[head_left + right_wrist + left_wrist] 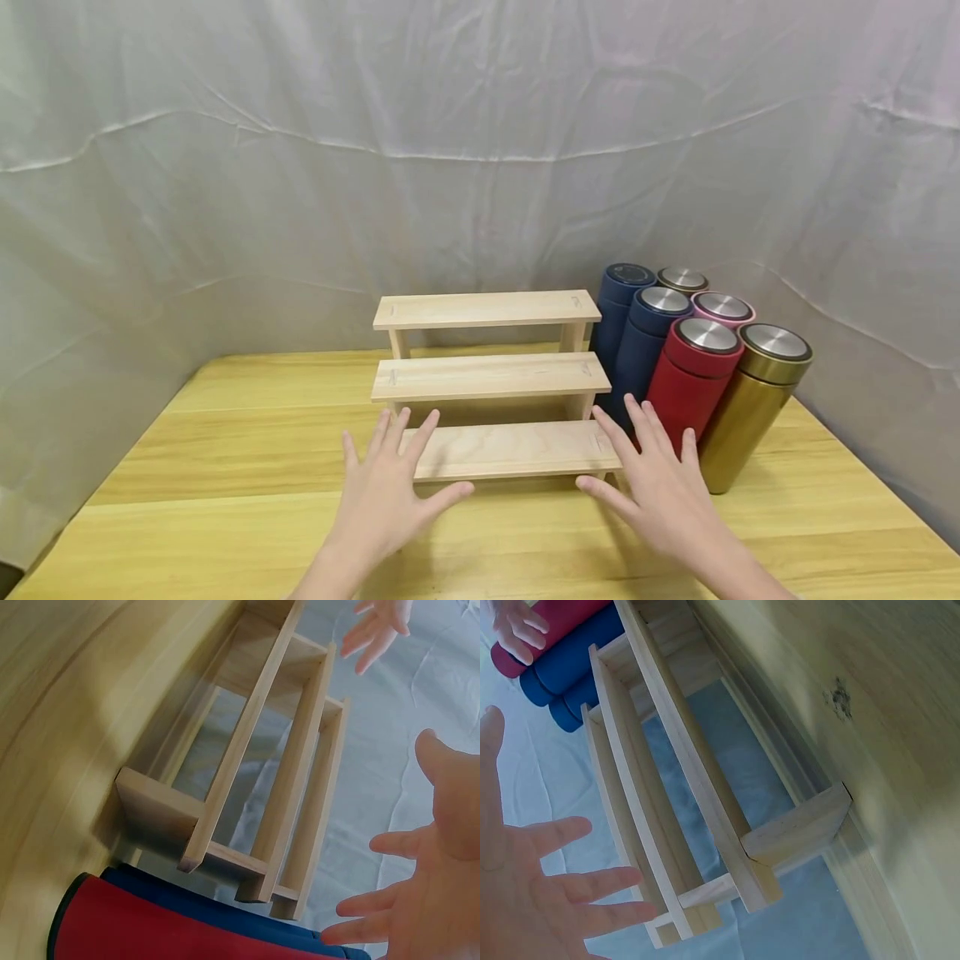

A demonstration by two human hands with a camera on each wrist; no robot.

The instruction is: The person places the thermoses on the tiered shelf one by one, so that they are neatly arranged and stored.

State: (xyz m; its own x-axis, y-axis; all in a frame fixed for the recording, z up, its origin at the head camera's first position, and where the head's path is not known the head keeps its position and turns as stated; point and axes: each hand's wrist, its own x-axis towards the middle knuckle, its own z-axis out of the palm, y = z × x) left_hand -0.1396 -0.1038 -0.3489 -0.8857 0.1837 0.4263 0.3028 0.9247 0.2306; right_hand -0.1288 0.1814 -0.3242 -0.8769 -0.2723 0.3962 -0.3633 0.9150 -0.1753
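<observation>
A three-step wooden rack [491, 377] stands mid-table, bare on every step. My left hand [390, 492] hovers before its lower left end, fingers spread and holding nothing. Over the lower right end my right hand [660, 492] is likewise spread and empty. Close by the rack's right side stand several upright flasks: a red flask [692, 383], a gold flask [750, 417], two blue flasks [637, 358], a pink-rimmed one [723, 307] and another [682, 279] at the back, both mostly hidden. In the left wrist view, the rack [667, 772] shows apart from my palm.
The yellow wood-grain table [225, 467] extends to the left of the rack and in front of it. Behind and at both sides hangs a wrinkled grey-white cloth [480, 167].
</observation>
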